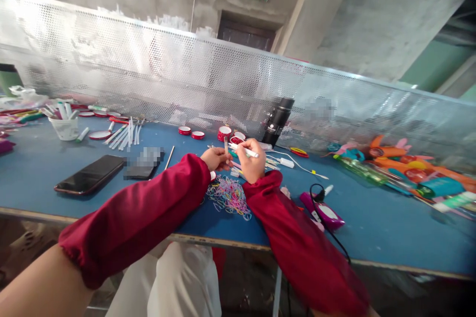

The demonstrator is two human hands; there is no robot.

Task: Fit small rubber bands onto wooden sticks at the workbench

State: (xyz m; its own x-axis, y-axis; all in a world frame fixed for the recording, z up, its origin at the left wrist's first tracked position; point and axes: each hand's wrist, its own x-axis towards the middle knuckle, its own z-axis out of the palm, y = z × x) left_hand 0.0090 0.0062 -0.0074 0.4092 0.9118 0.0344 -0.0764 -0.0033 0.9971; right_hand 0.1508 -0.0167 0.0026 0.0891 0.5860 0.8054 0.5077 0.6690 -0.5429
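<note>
- I see left hand point(214, 159) pinching upright strip point(226, 145) beyond colored loops point(230, 196); likely light; grip low.
- Right hand point(253, 162) grips white pen point(253, 153) beside it; likely stiff, slick; hold mid-barrel.

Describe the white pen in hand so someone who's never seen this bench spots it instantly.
On the blue table, go to the multicoloured rubber bands lying between two maroon sleeves. Just beyond them, the right hand holds the white pen. It lies nearly level, unlike the thin upright strip in the left hand.
</note>
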